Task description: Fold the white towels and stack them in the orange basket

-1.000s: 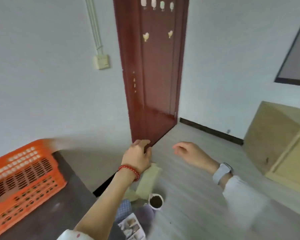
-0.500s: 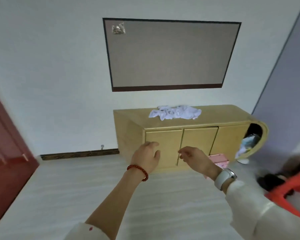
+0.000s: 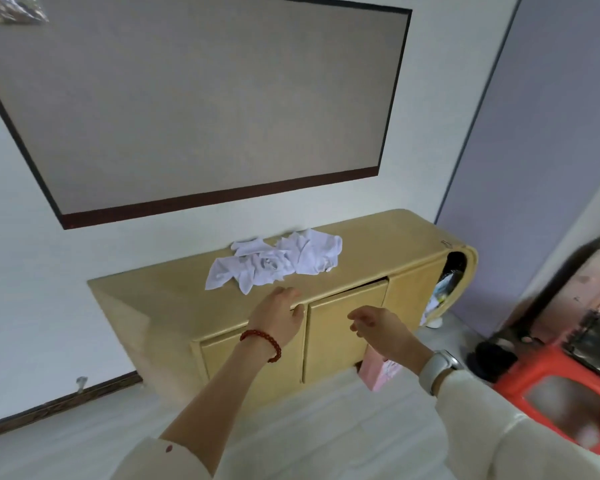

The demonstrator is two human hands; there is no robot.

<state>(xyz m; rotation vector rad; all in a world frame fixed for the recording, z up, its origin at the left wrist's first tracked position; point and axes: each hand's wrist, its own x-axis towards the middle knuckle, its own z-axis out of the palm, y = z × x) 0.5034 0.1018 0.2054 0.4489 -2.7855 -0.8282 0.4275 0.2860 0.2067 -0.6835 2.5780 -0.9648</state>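
Head view: towels: one crumpled pile on cabinet
Hands: two, left and right, relaxed, holding nothing

Crumpled white cloth towels; matt, smooth pale wood cabinet

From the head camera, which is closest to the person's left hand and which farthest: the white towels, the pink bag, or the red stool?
From the left hand:
1. White towels, just beyond its fingers on the cabinet top.
2. Pink bag, lower right, by the cabinet.
3. Red stool, far right.

One heap of white towels, one cabinet, two hands, one red stool, one wall panel
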